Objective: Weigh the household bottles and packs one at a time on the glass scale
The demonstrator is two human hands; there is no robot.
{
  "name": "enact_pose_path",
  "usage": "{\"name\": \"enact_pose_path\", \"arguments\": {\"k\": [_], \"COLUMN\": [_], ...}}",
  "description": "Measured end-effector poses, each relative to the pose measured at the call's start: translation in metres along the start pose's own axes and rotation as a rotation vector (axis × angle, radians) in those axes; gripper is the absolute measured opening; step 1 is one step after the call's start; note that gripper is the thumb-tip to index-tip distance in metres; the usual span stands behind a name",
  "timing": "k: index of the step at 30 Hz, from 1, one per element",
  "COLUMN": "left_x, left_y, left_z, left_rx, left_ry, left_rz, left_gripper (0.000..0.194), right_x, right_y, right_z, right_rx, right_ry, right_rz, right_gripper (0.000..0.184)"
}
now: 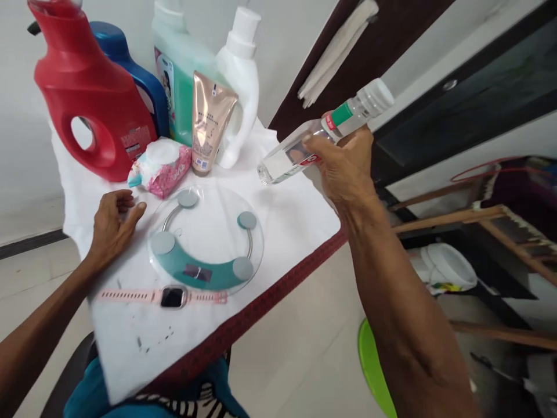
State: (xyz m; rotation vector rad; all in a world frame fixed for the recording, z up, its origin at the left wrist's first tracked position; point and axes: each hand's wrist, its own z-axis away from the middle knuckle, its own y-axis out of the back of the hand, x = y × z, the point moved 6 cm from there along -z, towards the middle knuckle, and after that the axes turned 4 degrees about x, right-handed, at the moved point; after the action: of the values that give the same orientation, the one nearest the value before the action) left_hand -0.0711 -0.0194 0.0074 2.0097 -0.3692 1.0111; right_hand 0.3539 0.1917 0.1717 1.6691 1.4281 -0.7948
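Clear bottle (282, 159), tilted, gripped in right hand's (348, 174) fingers, white cap (380, 96) beyond them. Left hand's (112, 223) fingers loosely curled, holding nothing, wipes pack (167, 171) just beside. Firm wrap round the body, wrist steady, likely prevents slipping. Some right fingers hidden behind bottle; label lettering blurred; contents, if any, can't be told.
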Motion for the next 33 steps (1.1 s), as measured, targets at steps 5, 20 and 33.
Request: {"name": "enact_pose_path", "arguments": {"k": [5,20,33], "left_x": [-0.008,-0.017,0.016], "left_y": [-0.003,-0.01,0.009], "left_z": [-0.003,-0.004,-0.012], "left_rx": [0.009,0.017,0.023], "left_ry": [-0.028,-0.078,-0.007], "left_rz": [0.077,0.112,0.154], "left_gripper": [0.047,0.034,0.034], "right_x": [-0.047,-0.039,0.086], "right_y": [-0.047,-0.115,-0.037], "right_z": [0.094,0.153,0.123], "right_rx": [-0.12,-0.28,0.488], "right_ry": [-0.046,-0.018,-0.4], "right_rz": [-0.016,0.207,-0.16], "right_gripper": [0.045,0.059,0.082]}}
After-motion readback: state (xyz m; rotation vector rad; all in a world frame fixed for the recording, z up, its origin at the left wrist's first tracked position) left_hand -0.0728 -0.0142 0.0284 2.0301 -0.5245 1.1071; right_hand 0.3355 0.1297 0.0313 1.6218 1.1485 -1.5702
